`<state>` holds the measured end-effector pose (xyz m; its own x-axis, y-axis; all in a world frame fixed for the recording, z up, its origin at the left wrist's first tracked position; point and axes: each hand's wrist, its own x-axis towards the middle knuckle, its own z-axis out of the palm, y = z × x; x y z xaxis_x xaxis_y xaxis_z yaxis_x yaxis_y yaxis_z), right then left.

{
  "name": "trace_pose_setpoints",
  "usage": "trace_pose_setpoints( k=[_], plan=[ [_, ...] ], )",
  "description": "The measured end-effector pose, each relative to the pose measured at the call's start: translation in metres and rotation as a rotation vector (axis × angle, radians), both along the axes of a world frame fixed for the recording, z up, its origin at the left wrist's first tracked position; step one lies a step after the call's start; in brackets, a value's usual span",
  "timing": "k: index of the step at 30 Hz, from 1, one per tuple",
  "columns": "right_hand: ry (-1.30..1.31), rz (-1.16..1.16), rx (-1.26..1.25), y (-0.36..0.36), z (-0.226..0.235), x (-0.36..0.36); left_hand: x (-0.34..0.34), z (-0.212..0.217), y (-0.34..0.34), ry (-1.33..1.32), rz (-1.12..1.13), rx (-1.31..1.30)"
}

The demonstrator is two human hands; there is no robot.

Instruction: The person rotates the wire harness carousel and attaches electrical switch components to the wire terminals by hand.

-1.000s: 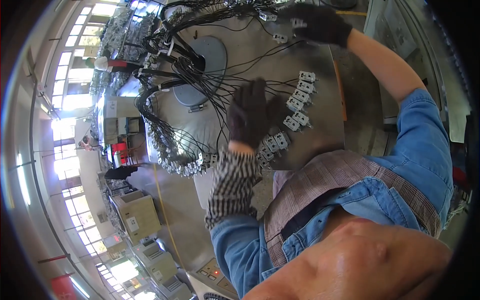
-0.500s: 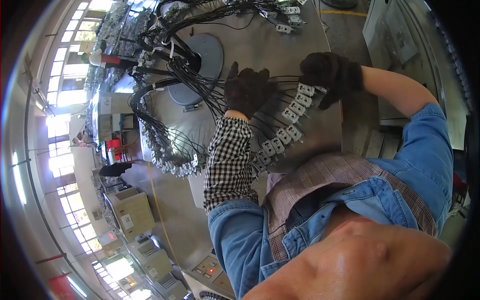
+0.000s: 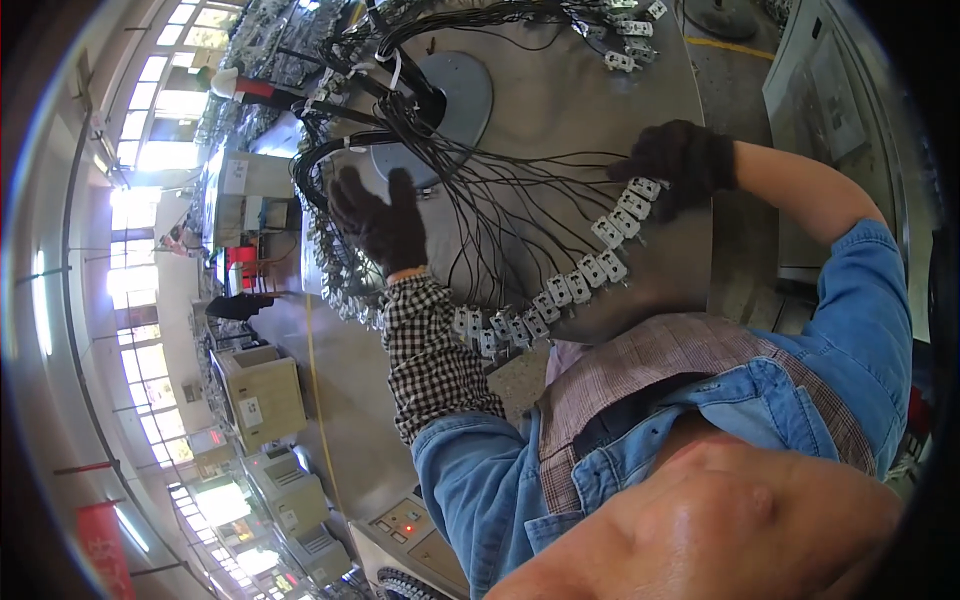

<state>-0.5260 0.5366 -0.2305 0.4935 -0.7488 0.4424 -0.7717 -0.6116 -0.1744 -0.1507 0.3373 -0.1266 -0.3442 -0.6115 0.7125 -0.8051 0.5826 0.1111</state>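
Observation:
A curved row of white block-shaped connectors [image 3: 570,288] with metal parts lies along the near edge of the metal table [image 3: 560,110]. Thin black cables [image 3: 480,185] fan out to it from a thick bundle at the round grey base [image 3: 465,95]. My right hand [image 3: 680,165], in a dark glove, has its fingers curled at the row's far right end, where cables run into it; its grip is partly hidden. Gloved as well, my left hand [image 3: 378,220] is raised over the left side with fingers spread and nothing in it.
More connectors [image 3: 630,45] with cables lie at the table's far right corner. A grey cabinet [image 3: 830,110] stands to the right. Beige machines [image 3: 260,395] line the floor on the left, and a person in a white cap [image 3: 225,83] is farther off.
My left hand has swung left, away from the middle of the cables, uncovering them. My right hand stays at the row's end. The whole view has shifted slightly.

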Motion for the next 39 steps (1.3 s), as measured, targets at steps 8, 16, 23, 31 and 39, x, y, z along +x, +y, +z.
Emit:
trace_pose_setpoints(
  k=[8, 16, 23, 31, 39],
  plan=[
    [0.210, 0.036, 0.755, -0.012, 0.063, 0.021, 0.099, -0.002, -0.059, -0.031, 0.464, 0.455],
    [0.356, -0.094, 0.667, -0.045, 0.065, 0.043, 0.084, 0.009, -0.098, 0.040, 0.559, 0.536],
    [0.611, -0.368, 0.782, -0.005, 0.086, 0.027, 0.104, 0.015, -0.105, 0.102, 0.204, 0.667],
    [-0.090, -0.491, 0.772, -0.015, 0.068, 0.030, 0.124, 0.001, -0.119, 0.123, -0.031, 0.538],
    [-0.152, -0.436, 0.503, -0.117, 0.122, 0.127, 0.111, 0.019, -0.108, 0.068, 0.231, 0.654]
  ],
)
